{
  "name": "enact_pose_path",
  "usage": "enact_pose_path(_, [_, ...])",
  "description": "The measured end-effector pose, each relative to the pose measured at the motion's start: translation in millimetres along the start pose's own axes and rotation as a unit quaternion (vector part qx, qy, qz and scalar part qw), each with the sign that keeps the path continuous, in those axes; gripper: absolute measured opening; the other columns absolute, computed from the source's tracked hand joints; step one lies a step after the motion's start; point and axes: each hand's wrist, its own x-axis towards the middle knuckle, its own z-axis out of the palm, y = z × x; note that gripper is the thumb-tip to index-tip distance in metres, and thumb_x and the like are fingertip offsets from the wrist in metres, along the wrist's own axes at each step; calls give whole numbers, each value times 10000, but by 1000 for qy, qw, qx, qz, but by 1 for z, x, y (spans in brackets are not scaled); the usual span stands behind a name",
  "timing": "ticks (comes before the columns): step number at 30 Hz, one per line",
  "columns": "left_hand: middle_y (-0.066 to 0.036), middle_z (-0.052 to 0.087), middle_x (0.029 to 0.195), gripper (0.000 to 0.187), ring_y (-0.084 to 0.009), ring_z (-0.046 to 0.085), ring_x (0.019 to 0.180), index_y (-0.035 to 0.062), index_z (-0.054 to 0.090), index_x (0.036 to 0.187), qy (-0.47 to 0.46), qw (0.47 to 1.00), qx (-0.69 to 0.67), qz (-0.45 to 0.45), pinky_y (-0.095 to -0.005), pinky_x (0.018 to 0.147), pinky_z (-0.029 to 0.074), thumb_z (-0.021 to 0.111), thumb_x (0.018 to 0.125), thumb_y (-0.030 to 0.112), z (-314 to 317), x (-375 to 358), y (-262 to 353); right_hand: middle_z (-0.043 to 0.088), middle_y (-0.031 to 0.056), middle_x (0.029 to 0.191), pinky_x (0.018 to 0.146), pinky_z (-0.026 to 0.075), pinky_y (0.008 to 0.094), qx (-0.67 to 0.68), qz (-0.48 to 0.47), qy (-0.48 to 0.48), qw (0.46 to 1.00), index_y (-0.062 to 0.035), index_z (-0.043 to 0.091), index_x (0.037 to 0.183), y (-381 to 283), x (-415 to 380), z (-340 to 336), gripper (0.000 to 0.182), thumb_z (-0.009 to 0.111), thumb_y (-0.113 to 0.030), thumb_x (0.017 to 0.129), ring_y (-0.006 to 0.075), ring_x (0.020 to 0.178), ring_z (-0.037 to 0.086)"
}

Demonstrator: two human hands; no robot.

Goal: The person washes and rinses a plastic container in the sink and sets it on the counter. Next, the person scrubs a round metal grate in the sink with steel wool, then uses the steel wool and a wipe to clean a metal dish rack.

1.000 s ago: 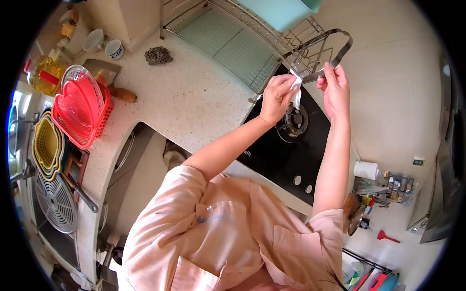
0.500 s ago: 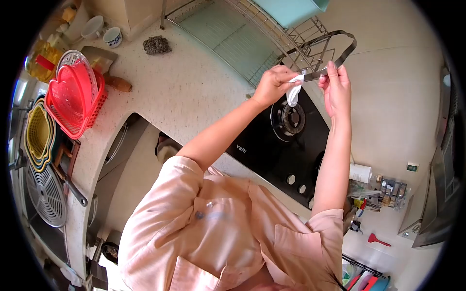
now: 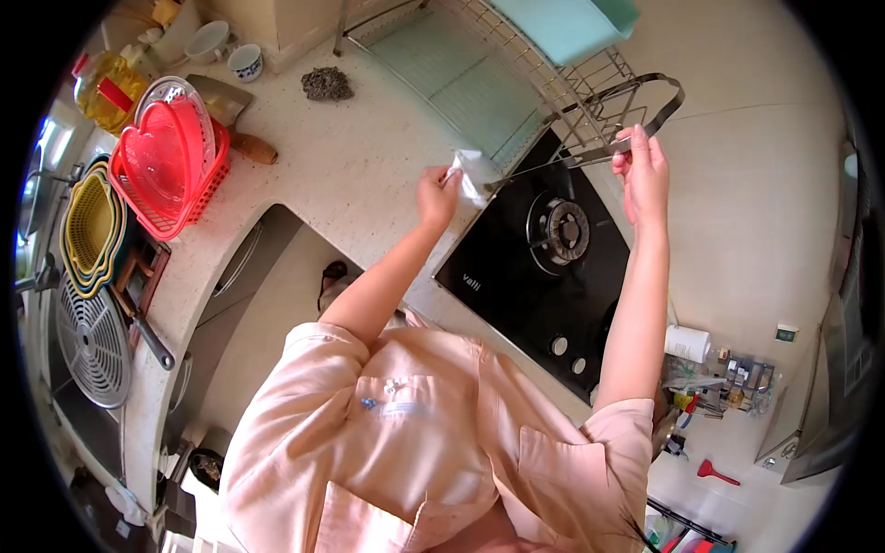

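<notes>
My left hand (image 3: pixel 435 197) is closed with its fingertips pinching a crumpled white tissue (image 3: pixel 470 175), slightly blurred, over the counter's edge. My right hand (image 3: pixel 642 170) grips long metal tongs (image 3: pixel 666 112) near their bent end, above the black gas stove (image 3: pixel 525 295). One thin arm of the tongs stretches left toward the tissue; the other passes in front of the wire dish rack (image 3: pixel 442 78). Whether the tissue touches the tip is hard to tell. The burner (image 3: pixel 559 230) lies below the tongs.
On the counter (image 3: pixel 359 147) are a steel wool scourer (image 3: pixel 326 84), a cleaver with a wooden handle (image 3: pixel 253 147), red baskets (image 3: pixel 166 175), cups and an oil bottle (image 3: pixel 111 92). A light blue container (image 3: pixel 567 28) sits on the rack. Yellow baskets (image 3: pixel 92 226) stand at left.
My left hand has slid left and down with the tissue, away from my right hand. My right hand keeps its hold on the tongs. The whole view has shifted slightly.
</notes>
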Motion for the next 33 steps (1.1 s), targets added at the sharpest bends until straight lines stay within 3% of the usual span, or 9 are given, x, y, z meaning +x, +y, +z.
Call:
enact_pose_path(6, [-135,562,884,183,-245,546,822,-14,538,923,-40,980,-193,-31,-337,743,450,604,770,62,48,-37,61,530,7,754,521,399,192,11,0,16,1000,-38,541,843,0,-2,2,285,474,-302,929,53,586,474])
enact_pose_path(9, [-152,486,871,172,-316,499,835,0,499,865,-31,969,-207,130,-351,756,420,603,728,10,62,-45,129,521,19,757,518,398,199,-2,3,13,1000,-33,524,862,-2,-1,3,289,461,-305,934,58,591,473])
enact_pose_path(12, [-161,446,828,213,-361,481,813,11,472,815,-17,974,-148,168,-368,714,419,615,663,-30,74,-44,111,516,24,742,520,399,205,-5,0,18,1000,-30,516,858,2,0,2,297,455,-311,935,65,591,473])
enact_pose_path(17, [-144,545,741,125,-307,544,704,2,569,749,-20,999,-29,16,-341,654,441,650,653,5,65,-33,10,515,23,729,513,410,213,5,-18,-4,1000,-33,513,841,6,1,1,305,452,-316,936,67,583,475])
enact_pose_path(18, [-153,564,750,120,-312,561,712,3,591,755,-10,1000,-1,19,-345,653,448,645,647,3,62,-29,1,515,23,727,511,412,215,5,-20,-4,1000,-33,513,839,7,2,0,307,453,-318,935,67,581,476])
enact_pose_path(24, [-228,616,773,182,-340,620,750,6,665,794,-3,985,172,-25,-370,662,481,594,626,5,60,-22,18,535,27,749,494,420,211,21,-53,-46,997,-37,518,833,14,8,-6,311,460,-326,931,62,571,483])
enact_pose_path(28, [-222,617,745,176,-363,611,721,-20,646,784,7,997,67,-43,-387,652,478,583,620,1,68,-33,46,544,29,760,490,422,210,23,-62,-57,996,-36,520,831,14,12,-5,311,457,-323,933,60,563,484])
enact_pose_path(30, [-198,591,763,100,-358,580,724,-14,591,741,27,996,54,65,-389,633,462,589,641,-7,72,-43,79,546,29,765,490,422,210,21,-70,-65,995,-35,520,832,17,11,-8,310,454,-321,934,60,561,484])
enact_pose_path(33, [-156,527,779,142,-344,542,724,10,537,779,9,982,-20,187,-374,622,446,615,661,-6,68,-49,138,548,31,773,492,420,209,15,-53,-59,997,-34,518,836,17,12,-9,308,450,-317,937,59,558,481])
